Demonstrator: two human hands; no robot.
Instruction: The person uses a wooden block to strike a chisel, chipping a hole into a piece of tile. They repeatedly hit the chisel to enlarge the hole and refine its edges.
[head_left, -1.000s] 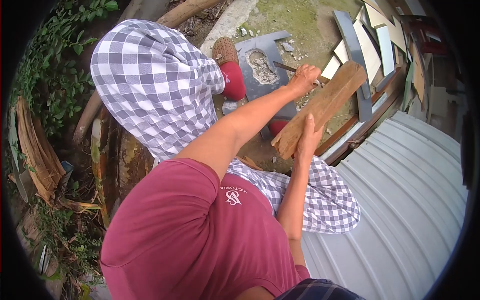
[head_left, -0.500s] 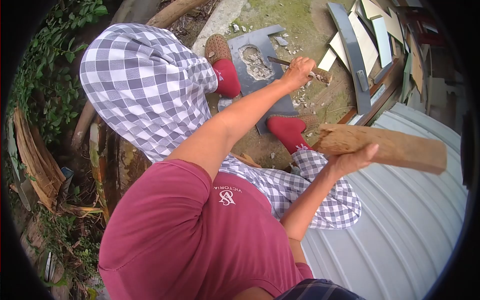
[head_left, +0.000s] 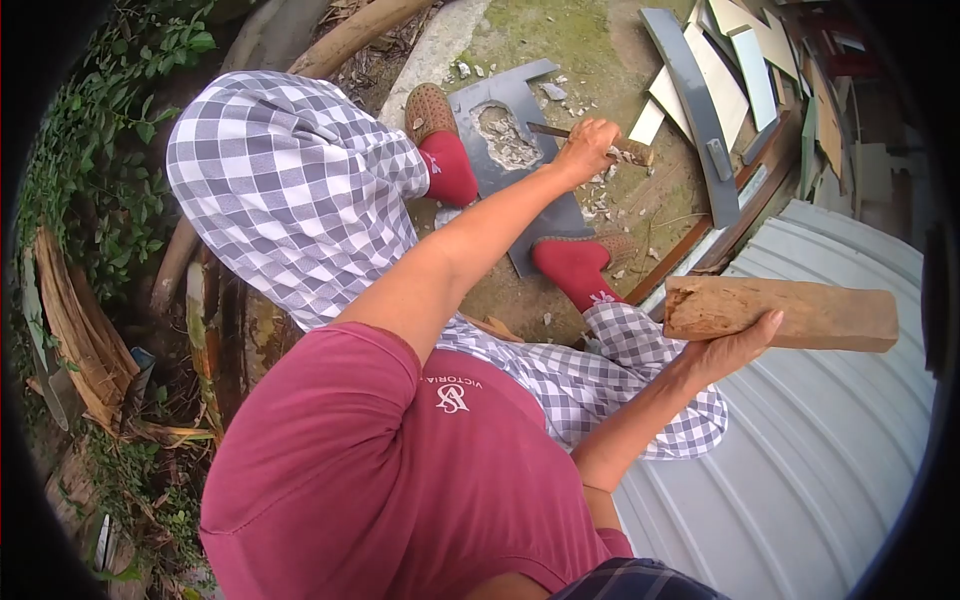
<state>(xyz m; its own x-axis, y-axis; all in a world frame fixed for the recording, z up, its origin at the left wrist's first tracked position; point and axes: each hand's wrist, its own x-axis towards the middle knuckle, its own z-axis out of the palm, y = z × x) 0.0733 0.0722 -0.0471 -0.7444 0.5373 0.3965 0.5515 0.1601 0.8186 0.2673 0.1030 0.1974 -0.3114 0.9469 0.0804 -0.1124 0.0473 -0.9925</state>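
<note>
My left hand (head_left: 588, 152) is closed round a chisel-like tool (head_left: 636, 152) with a worn wooden end; its dark blade points left, at the edge of a ragged hole in a flat grey board (head_left: 548, 214). Broken pale material (head_left: 505, 138) shows inside the hole. The board lies on the ground between my feet, in red socks and brown perforated shoes. Over to the right, my right hand (head_left: 735, 350) grips a thick wooden block (head_left: 800, 314), raised above the grey corrugated sheet and apart from the tool. The block's left end is rough and splintered.
Grey and cream board strips (head_left: 690, 100) are piled at the upper right. Corrugated metal sheeting (head_left: 770, 450) covers the lower right. Small fragments are scattered on the mossy concrete (head_left: 600, 60). Leafy plants (head_left: 90, 150), logs and a split trunk (head_left: 85, 330) stand at the left.
My right hand and the wooden block have moved right and slightly down, away from the tool. My left hand keeps its hold on the tool, with only a small shift in view.
</note>
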